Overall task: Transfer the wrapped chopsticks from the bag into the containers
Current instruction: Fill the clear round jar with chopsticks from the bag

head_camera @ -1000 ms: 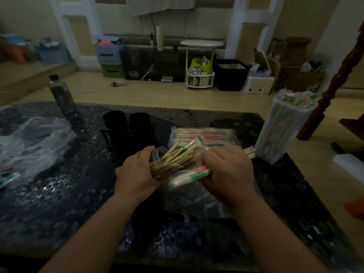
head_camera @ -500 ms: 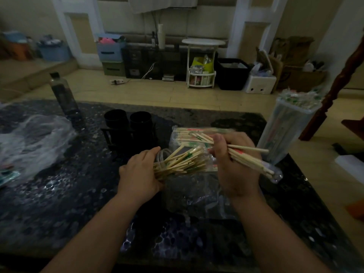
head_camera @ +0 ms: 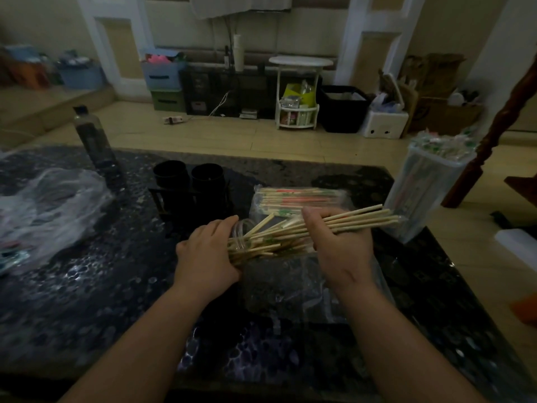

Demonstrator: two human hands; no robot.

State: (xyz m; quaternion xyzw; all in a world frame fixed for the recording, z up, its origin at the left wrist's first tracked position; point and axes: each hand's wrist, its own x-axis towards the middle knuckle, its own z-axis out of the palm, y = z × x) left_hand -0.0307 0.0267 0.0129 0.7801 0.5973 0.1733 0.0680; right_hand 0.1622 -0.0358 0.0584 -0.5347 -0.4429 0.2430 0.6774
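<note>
So my left hand [head_camera: 206, 258] is wrapped round a clear jar [head_camera: 241, 237] that's tipped over toward the right, with a messy fan of wrapped chopsticks [head_camera: 270, 239] poking out of its mouth. Just right of the jar, my right hand [head_camera: 341, 247] is clamped on a second bundle [head_camera: 369, 221]. My thumb [head_camera: 309, 218] is over the top and my fingers are curled underneath. The sticks run across my palm and jut out the far side, away from the jar, and their near ends mix in with the ones at the jar's mouth. Right behind the jar a clear bag [head_camera: 299, 197] with more chopsticks inside lies flat on the dark marble table [head_camera: 87, 286]. Behind the jar to the left is a black twin cup holder [head_camera: 189, 184]. Well off to the jar's right stands a tall clear container [head_camera: 430, 193], packed full. Far left of the jar there's a heap of crumpled plastic [head_camera: 43, 205].
</note>
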